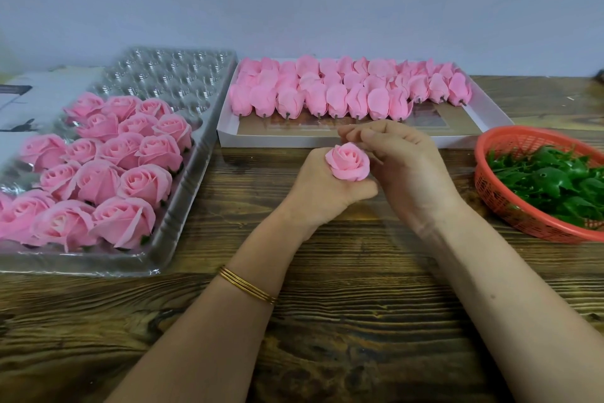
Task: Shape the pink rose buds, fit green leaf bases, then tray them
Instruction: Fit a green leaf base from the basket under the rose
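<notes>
**A:** Where is the bud, and what has hold of it?

**B:** The rose (348, 162) is over the table (327, 321), between the clear tray (183, 206) and the red basket (487, 193), just in front of the white box (327, 142). My left hand (323, 190) is clamped round its underside, fingers curled. I hold it face up toward the camera so I can judge the petals while shaping.

**A:** And the right?

**B:** My right hand (405, 170) leans against the rose's right side, fingertips (348, 133) bunched together just above its far edge. Whether they pinch a petal, I cannot tell.

**A:** How does it look?

**B:** Open, with a tight spiral at the centre and the outer petals peeled out. It looks much like the finished roses (98, 173) in the tray and unlike the closed buds (336, 98) in the box. No green shows beneath it, so I judge its base is not yet fitted. The green leaf bases (552, 180) lie in the basket near my right hand, I'd say for easy reach.
</notes>
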Motion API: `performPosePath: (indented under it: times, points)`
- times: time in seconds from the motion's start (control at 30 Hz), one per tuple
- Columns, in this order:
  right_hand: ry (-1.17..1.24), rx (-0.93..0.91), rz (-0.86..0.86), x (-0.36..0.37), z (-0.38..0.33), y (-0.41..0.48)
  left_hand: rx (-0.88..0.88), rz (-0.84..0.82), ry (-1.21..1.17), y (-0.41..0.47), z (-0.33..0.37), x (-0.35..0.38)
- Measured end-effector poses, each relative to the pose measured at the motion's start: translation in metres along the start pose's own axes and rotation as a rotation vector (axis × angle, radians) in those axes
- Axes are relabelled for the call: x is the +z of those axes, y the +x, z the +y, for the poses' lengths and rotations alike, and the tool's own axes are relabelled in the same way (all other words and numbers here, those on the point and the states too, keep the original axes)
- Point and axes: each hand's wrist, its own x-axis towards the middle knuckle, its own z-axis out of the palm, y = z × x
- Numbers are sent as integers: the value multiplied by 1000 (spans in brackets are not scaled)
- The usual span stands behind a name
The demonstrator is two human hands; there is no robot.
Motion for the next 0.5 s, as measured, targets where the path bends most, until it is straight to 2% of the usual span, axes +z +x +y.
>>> performPosePath:
  times: [0.5]
  points:
    - [-52, 95, 23, 1, 10, 0, -13, 23, -22, 0, 1, 1]
